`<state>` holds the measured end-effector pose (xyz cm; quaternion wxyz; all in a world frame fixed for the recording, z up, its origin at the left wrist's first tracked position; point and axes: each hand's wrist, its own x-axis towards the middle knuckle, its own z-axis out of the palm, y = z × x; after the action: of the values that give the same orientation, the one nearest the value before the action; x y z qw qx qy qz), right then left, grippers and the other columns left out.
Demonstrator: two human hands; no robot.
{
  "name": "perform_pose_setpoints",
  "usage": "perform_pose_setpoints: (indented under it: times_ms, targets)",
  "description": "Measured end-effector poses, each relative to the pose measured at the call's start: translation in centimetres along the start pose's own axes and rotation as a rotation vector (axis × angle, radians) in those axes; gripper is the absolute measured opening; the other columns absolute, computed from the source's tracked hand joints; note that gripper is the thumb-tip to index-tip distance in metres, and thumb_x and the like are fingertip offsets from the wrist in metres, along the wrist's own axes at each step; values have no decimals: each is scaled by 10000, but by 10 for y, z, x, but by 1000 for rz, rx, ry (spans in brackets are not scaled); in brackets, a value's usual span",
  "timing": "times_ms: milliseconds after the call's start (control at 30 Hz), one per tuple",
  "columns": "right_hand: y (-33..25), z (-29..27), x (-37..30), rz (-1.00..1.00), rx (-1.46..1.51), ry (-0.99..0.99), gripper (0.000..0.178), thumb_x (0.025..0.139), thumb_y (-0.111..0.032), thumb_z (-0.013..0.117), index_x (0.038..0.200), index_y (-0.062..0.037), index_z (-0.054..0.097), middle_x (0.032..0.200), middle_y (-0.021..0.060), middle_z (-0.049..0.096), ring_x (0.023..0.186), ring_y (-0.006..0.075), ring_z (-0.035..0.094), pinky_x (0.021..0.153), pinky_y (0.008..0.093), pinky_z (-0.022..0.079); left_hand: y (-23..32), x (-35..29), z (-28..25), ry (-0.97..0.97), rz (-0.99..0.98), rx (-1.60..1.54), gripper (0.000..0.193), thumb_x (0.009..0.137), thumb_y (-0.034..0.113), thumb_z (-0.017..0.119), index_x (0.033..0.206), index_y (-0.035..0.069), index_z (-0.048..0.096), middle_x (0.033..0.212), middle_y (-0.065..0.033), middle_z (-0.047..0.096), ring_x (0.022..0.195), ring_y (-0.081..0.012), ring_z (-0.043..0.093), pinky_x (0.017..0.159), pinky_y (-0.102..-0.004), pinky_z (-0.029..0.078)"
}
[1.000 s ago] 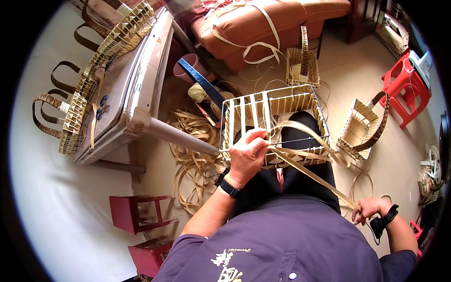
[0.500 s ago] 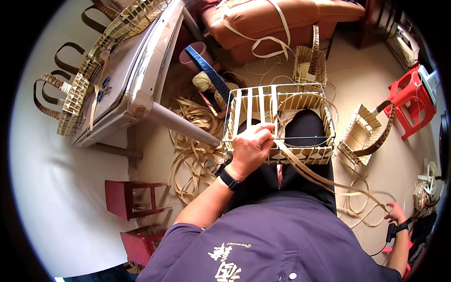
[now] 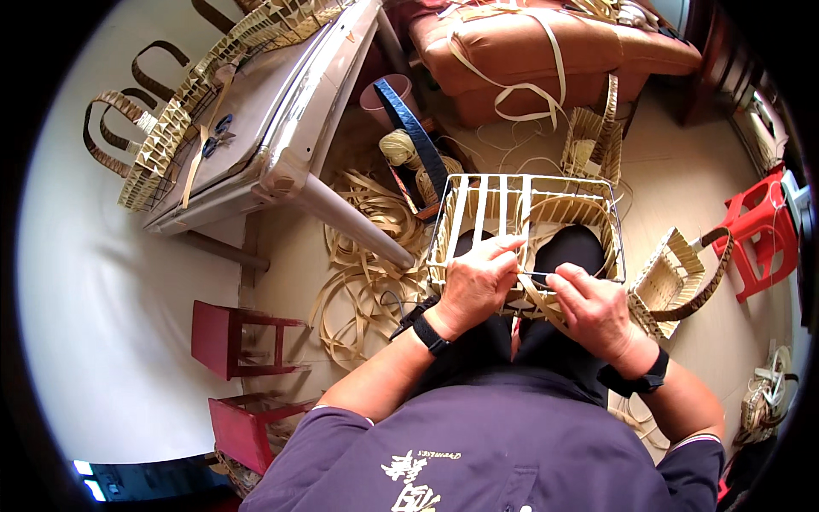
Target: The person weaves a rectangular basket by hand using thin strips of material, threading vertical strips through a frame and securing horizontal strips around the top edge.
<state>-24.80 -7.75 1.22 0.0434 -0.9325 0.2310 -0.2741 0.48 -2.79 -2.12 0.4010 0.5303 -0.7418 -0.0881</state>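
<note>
On my lap rests a rectangular woven basket (image 3: 578, 201) with a metal wire rim. Several pale flat strips (image 3: 481, 205) run across the left part of its open top. At its near rim my left hand (image 3: 479, 283) is closed, pinching a tan strip (image 3: 536, 294) where it meets the wire. My right hand (image 3: 593, 312) is just right of it, its thumb and fingers closed together at the same rim. The tan strip runs down from the rim toward the right palm, which hides its lower part.
A small basket with a brown handle (image 3: 670, 277) stands at the right, another (image 3: 589, 154) beyond my lap. Left are a table (image 3: 281, 158) with scissors (image 3: 219, 135) and a heap of loose strips (image 3: 367, 222). Red stools (image 3: 223, 339) and an orange sofa (image 3: 486, 51) stand around.
My right hand has come in from far right to the basket's near rim beside my left hand. The long strip no longer stretches out to the right. The whole view has shifted slightly.
</note>
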Motion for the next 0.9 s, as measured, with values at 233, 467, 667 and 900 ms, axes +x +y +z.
perform_pose_setpoints:
  times_ms: [233,467,667,900]
  targets:
    - [1,9,2,-8,-15,71,217,838,-97,821,1035,-57,741,1044,79,660,725,240,714,624,390,562,-1,-2,5,11,9,7,80,912,87,788,898,57,715,1407,-102,788,1130,-328,785,908,-415,635]
    - [-5,1,-10,13,59,-34,119,871,-79,768,858,-81,650,917,89,611,707,275,683,627,416,549,0,-3,7,-15,48,5,207,966,120,764,1157,42,774,1353,-118,797,1248,-323,772,960,-415,638]
    - [-2,3,-29,45,106,-150,156,881,-95,746,811,-94,607,837,89,574,700,288,655,636,429,535,2,0,2,-24,37,47,226,975,105,750,1186,26,773,1329,-137,804,1245,-326,773,973,-417,634]
    - [11,-30,-78,52,382,-410,126,910,-81,745,846,-83,636,908,86,623,795,317,673,693,445,552,3,1,-1,-37,64,55,258,982,104,746,1226,21,757,1354,-144,796,1257,-323,771,999,-413,630]
